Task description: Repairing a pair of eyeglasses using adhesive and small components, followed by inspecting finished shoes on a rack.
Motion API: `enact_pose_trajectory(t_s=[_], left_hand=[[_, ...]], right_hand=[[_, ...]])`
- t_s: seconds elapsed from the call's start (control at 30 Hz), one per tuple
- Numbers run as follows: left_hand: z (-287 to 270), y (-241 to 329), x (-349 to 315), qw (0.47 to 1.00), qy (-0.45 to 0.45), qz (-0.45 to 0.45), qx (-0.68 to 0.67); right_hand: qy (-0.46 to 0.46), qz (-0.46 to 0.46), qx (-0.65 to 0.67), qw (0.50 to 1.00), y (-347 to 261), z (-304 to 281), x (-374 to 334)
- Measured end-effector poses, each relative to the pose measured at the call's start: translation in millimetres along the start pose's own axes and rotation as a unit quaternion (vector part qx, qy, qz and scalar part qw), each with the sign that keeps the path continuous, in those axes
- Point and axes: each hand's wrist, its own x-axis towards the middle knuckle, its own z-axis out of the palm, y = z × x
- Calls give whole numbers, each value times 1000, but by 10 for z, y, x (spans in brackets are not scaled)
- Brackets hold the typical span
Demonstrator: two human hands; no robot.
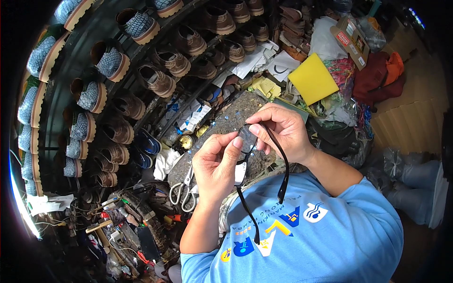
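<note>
Black-framed eyeglasses (247, 140) are held up between both hands in front of my blue shirt, their two dark temple arms unfolded and reaching down toward it. My left hand (218, 160) pinches the frame between thumb and fingers by one lens. On the other side, my right hand (284, 132) grips the rim with its thumb and bent fingers close to a hinge. The fingertips of both hands nearly meet over the upper lens. Beneath the hands lies a rough grey work surface (236, 108) dotted with small blue bits. Scissors (186, 192) with pale handles rest left of my left wrist.
Racks at left hold rows of brown shoes (158, 79) and blue-patterned shoes (85, 125). A yellow square sheet (313, 79) lies beyond my right hand, near plastic bags and an open carton (351, 41). Assorted tools (125, 226) crowd the lower left. A small open tin (186, 141) sits beside the work surface.
</note>
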Motion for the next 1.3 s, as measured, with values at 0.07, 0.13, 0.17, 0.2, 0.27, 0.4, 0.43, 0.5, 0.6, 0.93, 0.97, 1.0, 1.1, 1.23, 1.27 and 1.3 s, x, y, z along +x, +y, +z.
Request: enact_pose_trajectory(t_s=[0.07,0.13,0.17,0.2,0.27,0.4,0.43,0.5,0.6,0.93,0.97,1.0,1.1,1.23,1.27,1.3], left_hand=[[-2,18,0,1000,2,-26,-10],[-3,1,14,998,6,-48,-28],[-7,-9,14,996,10,-70,-47],[-12,-25,6,996,11,-72,-47],[-18,-60,-7,998,17,-46,-41],[-56,-85,-4,999,15,-24,-20],[-61,-65,4,1000,11,-25,-7],[-60,-20,16,1000,6,-25,6],[-59,37,22,1000,2,-12,17],[-50,151,-3,999,-21,13,43],[-54,158,-7,995,-25,39,91],[-52,165,-7,995,-24,39,91],[-42,195,-18,992,-27,56,105],[-29,175,-21,990,-35,60,123],[-22,157,-30,994,-32,37,99],[-14,155,-45,994,-30,37,99]], right_hand=[[-1,-15,-12,1000,44,-16,13],[-2,6,-9,1000,35,-23,24],[-5,26,-5,1000,34,-22,25],[-5,27,-5,1000,48,-22,23],[-14,14,-25,999,79,-27,21],[-37,-10,-58,998,103,-35,36],[-31,-41,-69,996,105,-21,40],[-25,-71,-80,994,84,-8,39],[-7,-98,-159,982,0,14,47],[-40,-199,-202,958,-89,-33,40],[-45,-202,-203,957,-94,-39,36],[-47,-203,-203,957,-110,-43,29],[-58,-168,-189,966,-150,-45,2],[-63,-157,-187,968,-151,-65,-5],[-64,-122,-175,975,-149,-64,-14],[-65,-122,-174,975,-147,-57,-15]])
